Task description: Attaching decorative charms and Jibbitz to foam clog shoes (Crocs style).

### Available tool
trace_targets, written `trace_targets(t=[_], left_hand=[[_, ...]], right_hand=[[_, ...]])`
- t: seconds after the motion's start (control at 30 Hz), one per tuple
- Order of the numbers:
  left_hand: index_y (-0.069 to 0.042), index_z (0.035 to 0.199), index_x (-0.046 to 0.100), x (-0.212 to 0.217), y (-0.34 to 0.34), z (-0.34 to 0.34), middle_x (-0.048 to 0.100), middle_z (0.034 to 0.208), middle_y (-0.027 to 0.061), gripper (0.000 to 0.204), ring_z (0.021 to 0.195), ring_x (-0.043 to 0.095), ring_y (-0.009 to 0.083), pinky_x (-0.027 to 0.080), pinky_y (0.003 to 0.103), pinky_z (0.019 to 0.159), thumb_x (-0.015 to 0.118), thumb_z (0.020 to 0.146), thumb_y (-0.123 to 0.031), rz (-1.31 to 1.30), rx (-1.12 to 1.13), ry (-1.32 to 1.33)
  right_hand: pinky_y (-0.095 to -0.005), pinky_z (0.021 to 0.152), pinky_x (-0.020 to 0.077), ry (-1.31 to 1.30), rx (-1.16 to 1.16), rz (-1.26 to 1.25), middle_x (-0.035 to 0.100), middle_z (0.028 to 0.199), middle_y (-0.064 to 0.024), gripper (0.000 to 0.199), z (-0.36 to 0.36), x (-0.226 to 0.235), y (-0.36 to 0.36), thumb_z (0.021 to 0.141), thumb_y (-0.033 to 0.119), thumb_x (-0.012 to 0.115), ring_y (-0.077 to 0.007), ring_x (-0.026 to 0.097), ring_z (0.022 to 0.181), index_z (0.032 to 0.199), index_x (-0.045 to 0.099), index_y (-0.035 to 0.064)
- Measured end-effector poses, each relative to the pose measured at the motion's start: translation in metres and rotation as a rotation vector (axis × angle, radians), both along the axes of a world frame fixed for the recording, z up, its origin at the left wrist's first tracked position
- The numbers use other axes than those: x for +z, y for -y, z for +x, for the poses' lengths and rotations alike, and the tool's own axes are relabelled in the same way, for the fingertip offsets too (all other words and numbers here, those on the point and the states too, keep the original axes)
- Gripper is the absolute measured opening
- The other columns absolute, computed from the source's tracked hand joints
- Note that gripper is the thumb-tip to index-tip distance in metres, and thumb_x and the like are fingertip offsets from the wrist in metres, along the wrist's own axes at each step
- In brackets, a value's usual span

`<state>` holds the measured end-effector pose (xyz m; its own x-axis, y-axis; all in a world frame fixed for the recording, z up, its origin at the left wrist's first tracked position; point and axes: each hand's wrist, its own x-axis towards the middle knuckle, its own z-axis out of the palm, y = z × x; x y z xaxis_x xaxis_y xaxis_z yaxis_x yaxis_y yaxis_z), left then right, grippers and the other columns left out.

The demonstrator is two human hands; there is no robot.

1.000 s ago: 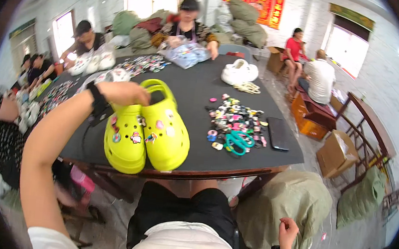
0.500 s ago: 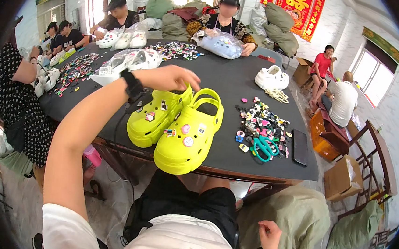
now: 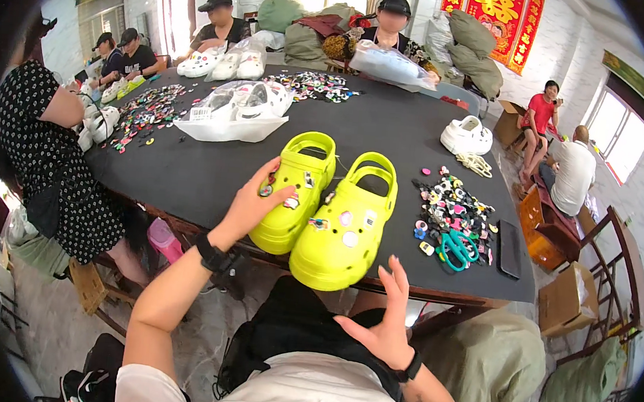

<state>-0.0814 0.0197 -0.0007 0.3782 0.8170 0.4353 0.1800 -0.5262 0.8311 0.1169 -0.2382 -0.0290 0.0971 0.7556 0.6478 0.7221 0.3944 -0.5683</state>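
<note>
Fingers of the right hand [image 3: 380, 311] are spread and empty, just short of the table's front edge. Beyond them, the left hand [image 3: 255, 202] lies against the outer side of the left lime-green clog [image 3: 278, 229], thumb over its upper; how firmly it grips, I cannot tell. That clog and the right lime-green clog [image 3: 335, 256] stand side by side at the edge of the black-topped table [image 3: 399, 128], toes toward the wearer, straps away, charms fixed on both uppers.

As I judge it, the step in hand is steadying or positioning the decorated pair; the next move seems to call for the free right hand to close on the right clog.

To the right lie teal-handled scissors [image 3: 458, 249], a loose charm pile [image 3: 454, 202] and a dark smartphone [image 3: 509, 250]. Farther back are bagged white clogs [image 3: 242, 110], white clogs [image 3: 466, 135] beside cream straps [image 3: 474, 165], and a co-worker [image 3: 392, 36] behind a clear plastic bag [image 3: 394, 67].
</note>
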Motion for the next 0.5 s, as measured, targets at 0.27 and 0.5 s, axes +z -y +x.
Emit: trace_targets(t=[0.27,0.5], left_hand=[[-0.001,0.137,0.045,0.002,0.062,0.016,0.055,0.128,0.0194,0.073,0.118,0.054,0.0301,0.041,0.037,0.101,0.079,0.076,-0.023,0.031,-0.032,0.13],[-0.005,0.135,0.044,-0.04,0.081,0.022,0.045,0.138,0.0218,0.074,0.134,0.039,0.0354,0.033,0.043,0.109,0.079,0.072,-0.016,0.034,0.009,0.366]], right_hand=[[-0.0506,0.112,0.0258,0.009,-0.098,0.034,0.021,0.149,-0.0288,0.105,0.005,0.011,-0.042,0.055,0.031,0.092,-0.045,0.025,0.138,0.14,0.036,0.0054],[-0.0452,0.113,0.0248,-0.182,-0.132,0.108,0.024,0.152,-0.0193,0.107,0.022,-0.026,-0.046,0.061,0.036,0.085,-0.0322,0.027,0.14,0.146,0.027,0.0037]])
